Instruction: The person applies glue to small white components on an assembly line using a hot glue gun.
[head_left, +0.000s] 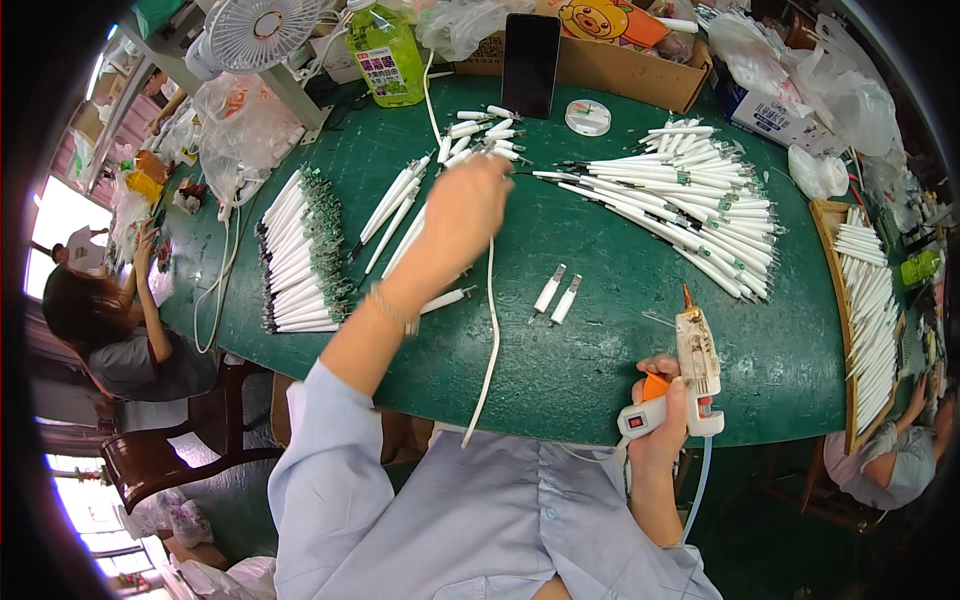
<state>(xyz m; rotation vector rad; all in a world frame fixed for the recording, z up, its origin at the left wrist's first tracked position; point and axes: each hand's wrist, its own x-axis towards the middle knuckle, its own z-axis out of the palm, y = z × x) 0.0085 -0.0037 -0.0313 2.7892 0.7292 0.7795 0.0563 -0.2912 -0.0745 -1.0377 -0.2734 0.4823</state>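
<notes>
A: Light?
B: Blown-out white rectangular window (76, 206) at left; glossy dark-green tabletop (590, 380) catches soft sheen. Dark floor (750, 560), lower right, goes dim.
A: Blur?
B: Bare left hand (465, 207) smeared; white-and-orange plastic glue gun (698, 355) reads sharper.
A: Edges?
B: Fisheye bend, black corners.

Workshop, light assembly by hand. Furnishing: one broad green worktable (590, 390), its surface scuffed. Stock: white rods (690, 205) of one pattern, by the dozen, which lay in a close row at left and a fanned pile at right. Tool: one glue gun (698, 350). Container: a wooden tray (836, 320), which held more white sticks. Staff: a person (135, 330) sat at left, another (880, 465) at right. Sundries: desk fan (262, 30), plastic bags (240, 130), cardboard box (630, 75), all crowded the edges.
</notes>
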